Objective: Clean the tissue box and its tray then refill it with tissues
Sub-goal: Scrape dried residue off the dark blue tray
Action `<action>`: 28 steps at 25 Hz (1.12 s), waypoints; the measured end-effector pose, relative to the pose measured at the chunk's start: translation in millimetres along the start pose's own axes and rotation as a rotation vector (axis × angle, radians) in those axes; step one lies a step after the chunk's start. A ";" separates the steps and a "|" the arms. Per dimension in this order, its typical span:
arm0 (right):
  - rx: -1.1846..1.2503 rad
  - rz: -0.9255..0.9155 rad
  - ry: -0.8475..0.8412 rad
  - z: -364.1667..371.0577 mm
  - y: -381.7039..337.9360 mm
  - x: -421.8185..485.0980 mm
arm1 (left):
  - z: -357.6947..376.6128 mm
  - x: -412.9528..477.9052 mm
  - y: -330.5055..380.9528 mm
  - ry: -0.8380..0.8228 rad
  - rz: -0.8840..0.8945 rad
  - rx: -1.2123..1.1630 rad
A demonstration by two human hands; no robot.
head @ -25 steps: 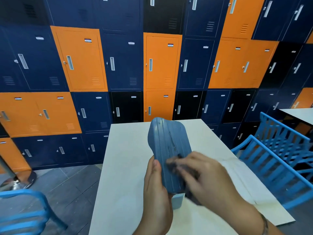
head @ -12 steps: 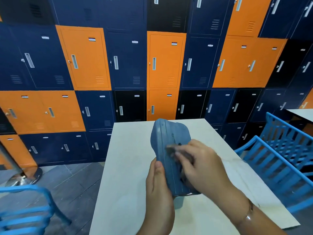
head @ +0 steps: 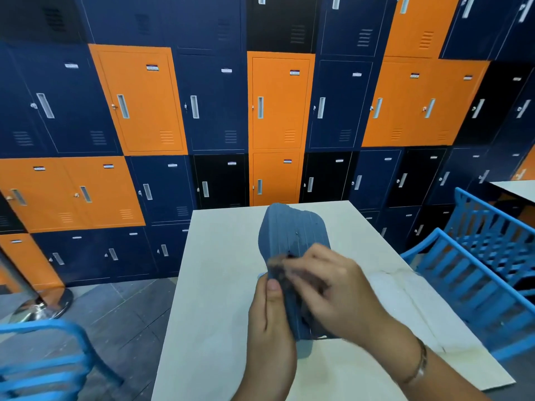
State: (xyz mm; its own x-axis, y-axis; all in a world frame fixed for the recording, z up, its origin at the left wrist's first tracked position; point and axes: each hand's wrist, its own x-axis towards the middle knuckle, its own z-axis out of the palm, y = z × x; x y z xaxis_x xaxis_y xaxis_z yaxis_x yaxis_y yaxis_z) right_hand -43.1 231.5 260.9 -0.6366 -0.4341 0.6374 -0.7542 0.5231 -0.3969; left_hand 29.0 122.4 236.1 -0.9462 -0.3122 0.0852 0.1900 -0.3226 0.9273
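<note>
A blue ribbed tissue box (head: pixel 292 230) stands on end above the white table (head: pixel 220 285). My left hand (head: pixel 269 328) grips its lower left edge, thumb up along the side. My right hand (head: pixel 330 290) presses a dark cloth (head: pixel 279 266) against the box's ribbed face; the hand is blurred with motion. A pale blue piece (head: pixel 304 347), perhaps the tray, shows under the box, mostly hidden by my hands. A clear plastic pack (head: pixel 405 296), seemingly tissues, lies flat on the table to the right.
Blue slatted chairs (head: pixel 486 273) stand close along the table's right side, and another blue chair (head: pixel 43 366) at the lower left. A wall of orange, navy and black lockers (head: pixel 278 111) rises behind. A chrome post base (head: pixel 40 305) sits on the floor at left.
My right hand and the cloth have slid from the box's lower part up and left across its ribbed face. The box stays upright in my left hand.
</note>
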 end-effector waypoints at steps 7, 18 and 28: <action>0.017 -0.092 0.004 1.5 3.3 -11.4 | -2.1 1.0 -4.6 -0.007 0.018 0.049; -0.080 0.333 0.194 -0.1 29.8 19.6 | -2.7 -10.1 -18.3 -0.047 -0.079 0.116; -0.009 0.433 0.249 10.9 18.3 25.3 | -5.4 -1.8 -10.6 -0.095 -0.054 0.195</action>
State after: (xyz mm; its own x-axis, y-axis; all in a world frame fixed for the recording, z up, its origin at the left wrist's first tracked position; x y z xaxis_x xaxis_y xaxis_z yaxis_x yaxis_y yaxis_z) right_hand -74.8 222.1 262.6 -0.8321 0.0118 0.5544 -0.4274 0.6234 -0.6547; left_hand 30.1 121.5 224.2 -0.9757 -0.2108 0.0590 0.0930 -0.1551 0.9835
